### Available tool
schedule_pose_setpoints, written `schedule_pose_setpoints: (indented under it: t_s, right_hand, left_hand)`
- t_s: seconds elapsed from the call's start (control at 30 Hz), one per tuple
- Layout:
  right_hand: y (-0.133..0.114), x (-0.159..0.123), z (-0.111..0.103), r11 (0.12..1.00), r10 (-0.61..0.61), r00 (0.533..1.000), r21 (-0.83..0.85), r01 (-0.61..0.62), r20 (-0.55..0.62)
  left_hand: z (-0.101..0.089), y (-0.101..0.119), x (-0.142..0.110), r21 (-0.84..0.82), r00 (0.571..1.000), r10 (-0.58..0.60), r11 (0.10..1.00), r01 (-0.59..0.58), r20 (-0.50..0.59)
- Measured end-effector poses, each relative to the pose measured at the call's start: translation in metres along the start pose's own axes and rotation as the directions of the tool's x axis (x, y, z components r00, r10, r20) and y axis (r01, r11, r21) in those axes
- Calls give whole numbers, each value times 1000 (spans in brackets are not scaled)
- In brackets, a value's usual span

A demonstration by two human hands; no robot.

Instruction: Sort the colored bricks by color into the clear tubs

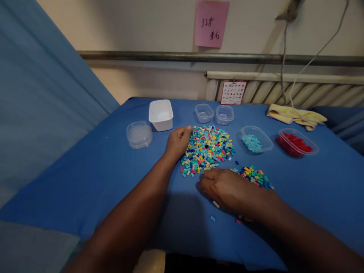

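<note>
Big pile of mixed bricks (209, 147) on the blue desk (119, 178). Left hand (179, 141) at its left edge, fingers curled; right hand (220, 185) just below its near edge, fingers bent down, grip can't tell.

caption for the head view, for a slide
Two bare hands, left and right, at a pile of mixed small colourful pieces on a blue cloth, plastic containers behind.

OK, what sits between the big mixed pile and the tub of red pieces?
In the head view, a clear tub holding light-blue pieces sits between the mixed pile and the tub of red pieces.
</note>
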State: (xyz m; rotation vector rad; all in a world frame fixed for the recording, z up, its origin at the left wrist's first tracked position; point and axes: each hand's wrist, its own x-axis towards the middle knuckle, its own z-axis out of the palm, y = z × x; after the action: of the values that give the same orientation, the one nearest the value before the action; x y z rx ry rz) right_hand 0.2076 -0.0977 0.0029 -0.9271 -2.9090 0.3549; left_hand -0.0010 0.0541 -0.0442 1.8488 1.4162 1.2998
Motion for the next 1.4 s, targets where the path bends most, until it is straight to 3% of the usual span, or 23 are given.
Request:
schedule_pose_setpoints:
  t_s: [0.1,0.17,0.2,0.27,0.3,0.37,0.47,0.53,0.6,0.63,0.67,0.77,0.83,1.0,1.4]
  right_hand:
    - [10,-6,-10,999,33,994,26,-30,-106]
    - [27,-18,-22,991,133,959,60,-122,-249]
    - [40,-26,-28,977,212,912,64,-203,-351]
    - [70,-46,-36,916,358,748,56,-396,-560]
    - [85,-55,-38,878,401,663,58,-476,-633]
    - [114,-72,-37,800,462,559,51,-598,-689]
    - [138,-85,-29,739,502,502,48,-672,-705]
    - [138,-83,-24,752,480,491,53,-657,-727]
    - [126,-74,-21,806,435,513,65,-589,-740]
    - [117,-68,-19,845,409,553,71,-531,-726]
    - [107,-60,-16,886,378,611,79,-458,-695]
    - [76,-38,-7,980,199,862,95,-175,-466]
    - [61,-26,-1,989,132,927,104,-101,-352]
    - [51,-18,4,990,132,955,78,-115,-264]
    - [43,-2,1,967,205,966,187,-175,-157]
  left_hand:
    - [-1,3,0,3,1000,-13,1000,13,-1]
    - [-2,6,0,8,1000,-15,1000,15,-1]
    - [-2,7,0,7,1000,-13,1000,13,0]
    - [-2,8,-1,2,1000,-10,1000,10,2]
    - [-2,8,-1,1,1000,-13,1000,13,4]
    - [-2,7,0,6,1000,-16,1000,16,11]
    - [-2,6,1,23,1000,-9,1000,9,14]
    - [-2,6,1,29,1000,-5,1000,5,14]
    - [-2,6,1,29,1000,-4,1000,3,19]
    - [-2,6,1,26,1000,-2,1000,1,21]
    - [-2,6,1,23,1000,0,1000,-1,24]
    - [-2,5,1,26,1000,6,1000,-6,20]
    - [-1,5,1,30,1000,8,1000,-9,12]
    - [0,6,-1,42,1000,-10,999,10,16]
    - [3,0,1,70,1000,-17,997,16,15]
